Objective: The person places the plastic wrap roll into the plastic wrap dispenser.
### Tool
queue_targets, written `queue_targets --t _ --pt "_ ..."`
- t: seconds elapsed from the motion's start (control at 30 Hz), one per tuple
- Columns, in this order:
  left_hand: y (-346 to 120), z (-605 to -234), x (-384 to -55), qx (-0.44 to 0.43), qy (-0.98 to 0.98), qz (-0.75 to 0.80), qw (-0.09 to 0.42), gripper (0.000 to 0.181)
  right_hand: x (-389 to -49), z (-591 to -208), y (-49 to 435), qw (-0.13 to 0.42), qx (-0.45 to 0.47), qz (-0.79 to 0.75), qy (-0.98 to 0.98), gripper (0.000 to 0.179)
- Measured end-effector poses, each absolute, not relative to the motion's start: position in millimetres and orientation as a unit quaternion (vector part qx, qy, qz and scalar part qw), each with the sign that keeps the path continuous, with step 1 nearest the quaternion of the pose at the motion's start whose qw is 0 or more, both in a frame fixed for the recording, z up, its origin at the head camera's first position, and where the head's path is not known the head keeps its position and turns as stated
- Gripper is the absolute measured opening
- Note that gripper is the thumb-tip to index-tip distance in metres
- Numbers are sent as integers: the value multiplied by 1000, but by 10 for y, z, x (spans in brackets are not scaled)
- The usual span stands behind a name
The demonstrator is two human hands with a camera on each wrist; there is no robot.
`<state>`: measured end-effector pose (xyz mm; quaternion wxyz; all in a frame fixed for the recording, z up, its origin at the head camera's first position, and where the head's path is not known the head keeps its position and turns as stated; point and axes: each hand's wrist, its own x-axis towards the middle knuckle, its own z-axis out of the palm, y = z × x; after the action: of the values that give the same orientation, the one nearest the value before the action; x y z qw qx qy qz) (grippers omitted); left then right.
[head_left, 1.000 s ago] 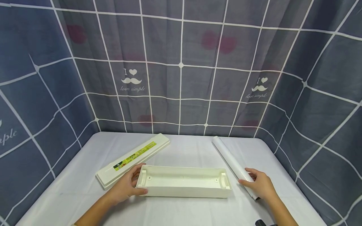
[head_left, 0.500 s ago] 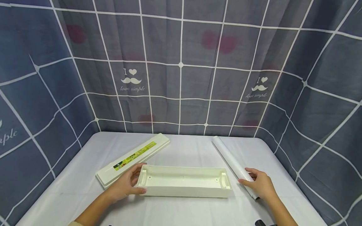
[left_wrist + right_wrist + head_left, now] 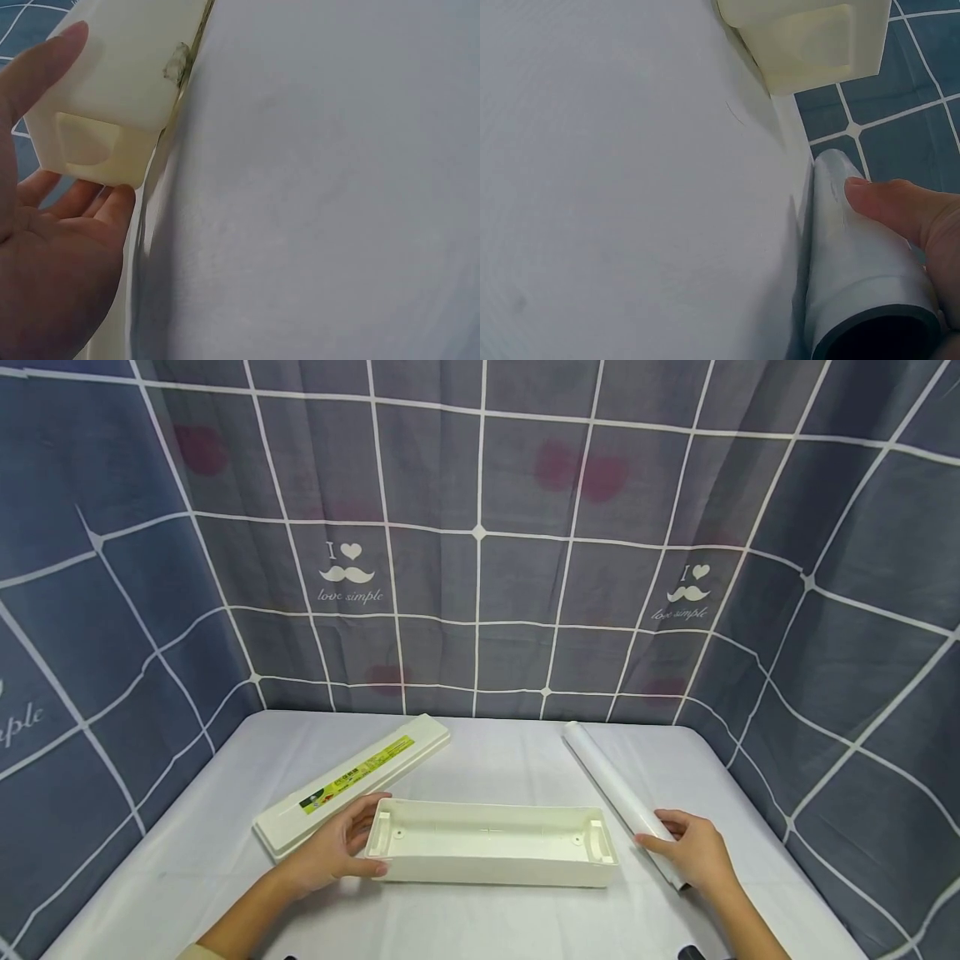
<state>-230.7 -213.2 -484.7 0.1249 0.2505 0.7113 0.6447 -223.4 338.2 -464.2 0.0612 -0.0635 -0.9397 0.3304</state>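
A long cream plastic box (image 3: 495,871) without its lid sits in the middle of the table, its inside bare. My left hand (image 3: 330,853) holds its left end, thumb on the front wall and fingers behind; the left wrist view shows the fingers at the end wall (image 3: 90,146). To the right, a white roll of cling film (image 3: 609,783) lies slantwise. My right hand (image 3: 693,853) grips the roll's near end, with the thumb on top in the right wrist view; its other fingers are mostly hidden there. The roll's open end (image 3: 881,334) is dark and hollow.
A cream lid (image 3: 352,785) with a yellow-green label lies slantwise behind my left hand. The table has a white cloth (image 3: 480,927). A small black object (image 3: 690,952) shows at the bottom edge near my right arm. Dark checked curtains (image 3: 435,568) surround the table.
The box has shifted very slightly to the right with my left hand on it. My right hand has moved a few pixels right and down, keeping its grip on the roll of cling film.
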Motion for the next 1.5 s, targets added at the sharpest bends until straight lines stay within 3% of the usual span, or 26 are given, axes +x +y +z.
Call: queue_targets --t 0.7,1.5 --pt "-2145 -4798 -2324 253 713 637 148 103 -2190 -4603 3422 53 -68 377 -922 73" --pt "-2148 -4779 -2340 254 719 628 157 101 -2161 -4370 3364 51 -14 433 -900 67"
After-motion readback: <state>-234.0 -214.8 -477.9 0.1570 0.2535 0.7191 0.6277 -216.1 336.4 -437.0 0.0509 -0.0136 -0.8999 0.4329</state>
